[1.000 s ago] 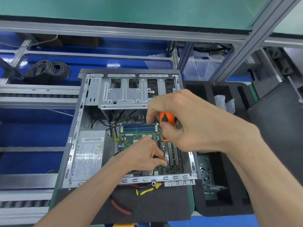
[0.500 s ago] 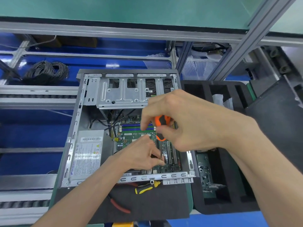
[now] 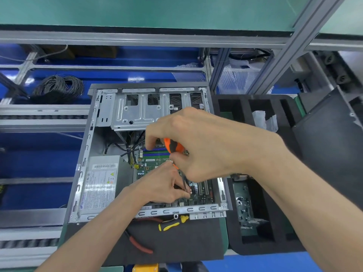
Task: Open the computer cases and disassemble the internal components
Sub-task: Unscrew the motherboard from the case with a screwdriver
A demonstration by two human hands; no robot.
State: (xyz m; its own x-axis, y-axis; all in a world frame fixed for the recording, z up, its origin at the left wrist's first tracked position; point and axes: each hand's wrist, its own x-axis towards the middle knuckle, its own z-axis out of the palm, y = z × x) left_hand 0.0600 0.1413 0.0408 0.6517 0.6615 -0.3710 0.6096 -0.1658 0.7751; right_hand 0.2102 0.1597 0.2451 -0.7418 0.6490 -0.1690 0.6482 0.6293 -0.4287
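An open grey computer case (image 3: 86, 154) lies flat on a dark mat. Inside are a green motherboard (image 3: 198, 197), a silver power supply (image 3: 100, 185) at the left and a metal drive cage (image 3: 137, 112) at the far end. My right hand (image 3: 200, 146) grips an orange-and-black screwdriver (image 3: 173, 146) by its handle, shaft pointing down at the board. My left hand (image 3: 163, 187) pinches the lower shaft near the tip, steadying it over the motherboard. The tip itself is hidden by my fingers.
A yellow-handled tool (image 3: 170, 225) and red-handled pliers (image 3: 139, 245) lie on the mat (image 3: 186, 242) in front of the case. A black foam tray (image 3: 255, 222) with compartments stands to the right, holding a removed board. Coiled black cable (image 3: 57, 89) sits at the far left.
My right hand has shifted slightly left on the screwdriver handle and turned it. My left hand stays on the shaft at the same spot.
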